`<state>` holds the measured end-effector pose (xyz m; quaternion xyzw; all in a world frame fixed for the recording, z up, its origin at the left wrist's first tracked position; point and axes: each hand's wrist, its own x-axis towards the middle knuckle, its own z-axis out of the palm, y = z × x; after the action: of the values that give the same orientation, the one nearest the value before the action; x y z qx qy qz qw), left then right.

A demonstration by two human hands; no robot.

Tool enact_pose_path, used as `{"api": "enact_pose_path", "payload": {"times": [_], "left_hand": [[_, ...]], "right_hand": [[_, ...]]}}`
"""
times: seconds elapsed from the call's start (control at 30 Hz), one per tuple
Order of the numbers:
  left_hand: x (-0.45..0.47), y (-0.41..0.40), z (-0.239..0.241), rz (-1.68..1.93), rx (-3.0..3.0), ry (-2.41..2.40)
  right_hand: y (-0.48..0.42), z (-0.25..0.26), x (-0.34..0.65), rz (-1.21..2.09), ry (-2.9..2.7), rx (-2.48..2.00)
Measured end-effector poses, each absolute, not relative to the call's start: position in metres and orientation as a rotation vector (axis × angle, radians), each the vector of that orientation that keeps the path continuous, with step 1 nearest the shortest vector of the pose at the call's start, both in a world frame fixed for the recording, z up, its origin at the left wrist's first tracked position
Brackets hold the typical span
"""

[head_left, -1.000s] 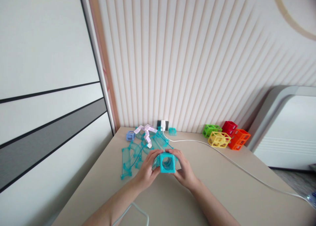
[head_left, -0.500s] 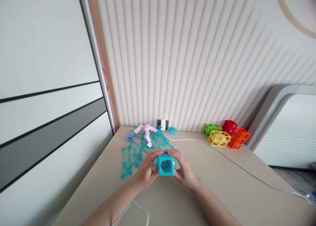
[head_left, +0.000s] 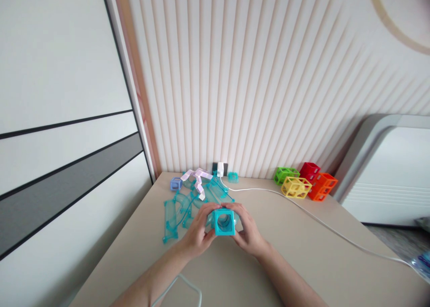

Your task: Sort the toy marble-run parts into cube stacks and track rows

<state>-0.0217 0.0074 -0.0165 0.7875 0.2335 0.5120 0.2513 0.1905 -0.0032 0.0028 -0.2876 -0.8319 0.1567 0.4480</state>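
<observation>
Both of my hands grip a turquoise cube block with a round hole in the face turned toward me. My left hand closes on its left side and my right hand on its right side, just above the beige table. Behind the cube lies a pile of clear turquoise track pieces with a white and pink folded strip on top.
Green, yellow, red and orange open-frame cubes stand at the back right by the ribbed wall. A white cable runs from a wall plug across the table to the right. A small blue block sits at the back left.
My hands and the turquoise cube have shifted slightly left and the cube has tilted a little. The rest stays put.
</observation>
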Motion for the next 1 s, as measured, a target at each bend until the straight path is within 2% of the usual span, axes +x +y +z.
{"api": "enact_pose_path", "payload": {"times": [0.2,0.4,0.53,0.77,1.0], "left_hand": [[-0.014,0.005,-0.017,1.474,1.696,0.829],[-0.005,0.006,-0.02,1.548,1.351,0.808],[-0.004,0.005,-0.027,1.532,1.449,0.736],[-0.01,0.0,-0.024,1.414,1.982,0.873],[-0.011,0.001,-0.025,1.334,2.3,0.814]], "right_hand": [[-0.001,-0.011,0.186,0.355,-1.979,-0.853],[-0.004,-0.021,0.165,0.298,-2.03,-0.961],[-0.007,-0.02,0.16,0.254,-1.957,-1.0],[0.006,-0.009,0.183,0.187,-1.555,-1.124],[0.036,0.015,0.269,0.169,-1.153,-1.287]]}}
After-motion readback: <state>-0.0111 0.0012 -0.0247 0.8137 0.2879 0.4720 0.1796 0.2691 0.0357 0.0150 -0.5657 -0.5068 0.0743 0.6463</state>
